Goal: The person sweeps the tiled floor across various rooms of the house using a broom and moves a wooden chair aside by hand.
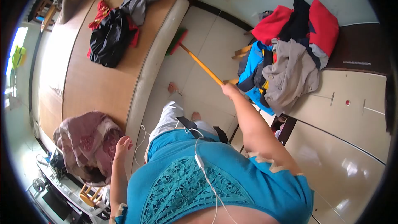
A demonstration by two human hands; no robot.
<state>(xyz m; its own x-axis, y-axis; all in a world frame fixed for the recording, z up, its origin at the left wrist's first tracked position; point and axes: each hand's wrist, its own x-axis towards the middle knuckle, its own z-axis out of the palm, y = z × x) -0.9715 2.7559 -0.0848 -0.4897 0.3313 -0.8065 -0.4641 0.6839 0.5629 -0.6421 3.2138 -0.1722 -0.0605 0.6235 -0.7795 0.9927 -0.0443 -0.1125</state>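
Note:
My right hand (229, 89) is wrapped round the yellow handle of a broom (203, 65), near the handle's upper end. The broom's red and green head (178, 41) is down on the tiled floor, against the side of the bed. My left hand (123, 144) hangs at my side with its fingers loosely curled, and I see nothing in it. Just beside it, a crumpled pinkish floral cloth (89, 141) lies on the bed's near end; whether the hand touches it I cannot tell.
On the wooden bed board (99, 83) lie black, red and grey clothes (110, 37). A heap of clothes (290, 66) covers a seat at right, its wooden legs (242, 52) showing. Pale cabinets (340, 149) stand at right. A white cable (143, 139) hangs by my left side.

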